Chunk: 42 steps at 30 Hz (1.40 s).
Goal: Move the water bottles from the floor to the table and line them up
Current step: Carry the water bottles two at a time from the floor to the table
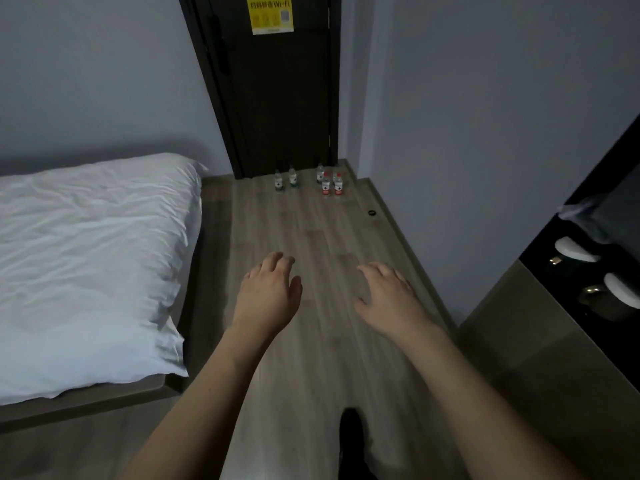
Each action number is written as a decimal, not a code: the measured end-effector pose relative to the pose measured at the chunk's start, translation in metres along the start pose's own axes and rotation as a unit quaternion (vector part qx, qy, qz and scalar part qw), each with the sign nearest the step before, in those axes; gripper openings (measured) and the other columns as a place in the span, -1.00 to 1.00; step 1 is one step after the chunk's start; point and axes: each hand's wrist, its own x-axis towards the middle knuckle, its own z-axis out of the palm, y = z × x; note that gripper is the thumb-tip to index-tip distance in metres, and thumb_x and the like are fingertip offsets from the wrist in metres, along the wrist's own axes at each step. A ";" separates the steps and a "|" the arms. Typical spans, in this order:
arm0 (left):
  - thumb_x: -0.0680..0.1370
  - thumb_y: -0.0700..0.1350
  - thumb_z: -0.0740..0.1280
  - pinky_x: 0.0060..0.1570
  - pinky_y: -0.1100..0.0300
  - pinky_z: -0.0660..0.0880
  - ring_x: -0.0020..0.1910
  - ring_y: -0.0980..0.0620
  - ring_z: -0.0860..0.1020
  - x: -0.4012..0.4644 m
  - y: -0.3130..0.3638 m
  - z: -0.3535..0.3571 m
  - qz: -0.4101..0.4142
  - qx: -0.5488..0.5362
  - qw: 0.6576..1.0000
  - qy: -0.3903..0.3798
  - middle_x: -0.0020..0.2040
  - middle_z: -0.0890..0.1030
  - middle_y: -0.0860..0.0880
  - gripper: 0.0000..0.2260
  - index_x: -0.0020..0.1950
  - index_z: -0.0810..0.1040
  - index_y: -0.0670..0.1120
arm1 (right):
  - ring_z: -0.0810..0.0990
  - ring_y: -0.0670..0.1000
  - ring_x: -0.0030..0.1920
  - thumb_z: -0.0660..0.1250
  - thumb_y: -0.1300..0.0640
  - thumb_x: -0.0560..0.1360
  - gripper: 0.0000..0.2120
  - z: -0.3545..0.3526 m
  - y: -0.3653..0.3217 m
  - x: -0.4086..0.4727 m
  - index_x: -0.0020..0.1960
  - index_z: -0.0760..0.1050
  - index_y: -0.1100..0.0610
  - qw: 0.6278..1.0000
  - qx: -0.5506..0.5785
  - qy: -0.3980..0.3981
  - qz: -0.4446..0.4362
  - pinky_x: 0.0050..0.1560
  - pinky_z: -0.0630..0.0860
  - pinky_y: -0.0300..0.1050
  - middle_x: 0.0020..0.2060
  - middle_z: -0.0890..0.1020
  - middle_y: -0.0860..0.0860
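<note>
Water bottles stand upright on the wood-plank floor [311, 244] at the foot of the dark door [277, 98], in two groups. Left group: two green-labelled bottles [285, 180] side by side. Right group: one more green-labelled bottle [319, 173] at the back, with red-labelled bottles [331, 184] just in front of and beside it; at least two red labels visible, exact count in this cluster cannot be told at this distance. The groups sit apart from each other, both well away from the hands.

Left hand [268, 292]: held out over the floor, palm down, fingers loosely curled and slightly spread, holding nothing. Right hand [388, 292]: likewise out, palm down, fingers relaxed and apart, holding nothing.

Surroundings: bed with white bedding [86, 265] at left. Small dark round object [372, 212] on floor near the right skirting. Yellow Wi-Fi notice [270, 15] on the door. Wooden countertop [554, 358] at right, with a black tray [540, 251] holding white cups [575, 249].
</note>
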 end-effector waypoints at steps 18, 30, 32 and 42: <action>0.65 0.04 0.16 0.29 -0.02 0.44 0.34 -0.10 0.46 0.290 0.014 0.005 -0.009 0.012 1.000 0.003 0.47 0.38 -0.05 -0.60 0.47 0.38 -0.05 | 0.35 0.10 0.35 0.28 0.00 0.48 -0.43 -0.048 0.064 0.280 0.46 0.27 0.08 0.999 0.023 -0.004 -0.022 0.38 0.27 -0.06 0.37 0.38 0.06; 0.65 0.07 0.15 0.22 0.03 0.50 0.25 -0.04 0.52 0.539 -0.047 0.037 0.005 -0.013 1.000 -0.006 0.45 0.38 -0.01 -0.60 0.47 0.36 -0.01 | 0.36 0.11 0.34 0.28 0.01 0.48 -0.43 -0.051 0.071 0.528 0.46 0.27 0.09 1.000 0.010 0.004 -0.010 0.37 0.28 -0.08 0.36 0.40 0.06; 0.65 0.06 0.15 0.21 0.01 0.50 0.24 -0.05 0.52 0.586 -0.056 0.031 0.012 -0.016 1.000 -0.007 0.45 0.39 -0.02 -0.60 0.47 0.36 -0.02 | 0.35 0.10 0.36 0.27 0.02 0.49 -0.42 -0.059 0.066 0.571 0.47 0.26 0.08 1.000 0.016 0.005 -0.006 0.39 0.27 -0.08 0.37 0.38 0.06; 0.66 0.05 0.14 0.23 0.02 0.48 0.34 -0.07 0.44 0.761 -0.070 0.043 0.035 -0.027 0.999 -0.020 0.47 0.37 -0.04 -0.59 0.49 0.33 -0.04 | 0.39 0.12 0.31 0.32 0.02 0.46 -0.43 -0.064 0.084 0.743 0.44 0.30 0.06 0.999 0.031 0.022 0.020 0.31 0.33 -0.06 0.32 0.42 0.06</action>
